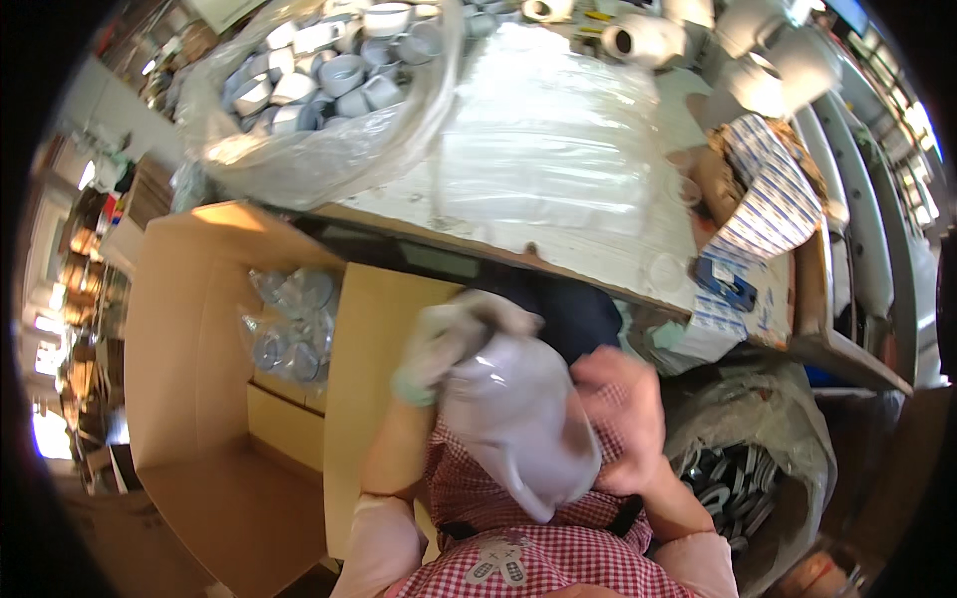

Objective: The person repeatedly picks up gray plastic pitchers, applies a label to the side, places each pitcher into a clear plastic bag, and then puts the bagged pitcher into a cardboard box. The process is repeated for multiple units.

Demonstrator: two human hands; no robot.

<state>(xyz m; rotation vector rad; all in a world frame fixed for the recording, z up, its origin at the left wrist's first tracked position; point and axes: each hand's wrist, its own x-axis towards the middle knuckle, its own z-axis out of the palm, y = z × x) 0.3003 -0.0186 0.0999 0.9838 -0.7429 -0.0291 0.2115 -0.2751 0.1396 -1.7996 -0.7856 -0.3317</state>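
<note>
A glossy, pale grey plastic jug-like housing [516, 411] is held tilted in front of my checked apron, its flared open rim towards my body. My left hand [456, 336], in a pale work glove, grips its upper left end. My bare right hand [632, 418] is beside the rim on the right, blurred, with fingers curved towards it. Whether that hand grips the housing or only touches it is hard to tell. A clear plastic bag [665, 336] hangs at the table edge behind the right hand.
On the left stands an open cardboard box [224, 351] with bagged grey parts [295, 329] inside. The table carries a bag of grey-white cups [336, 75], stacked clear plastic bags [553, 142] and more housings [650, 41]. A sack [792, 418] of dark curved parts is at right.
</note>
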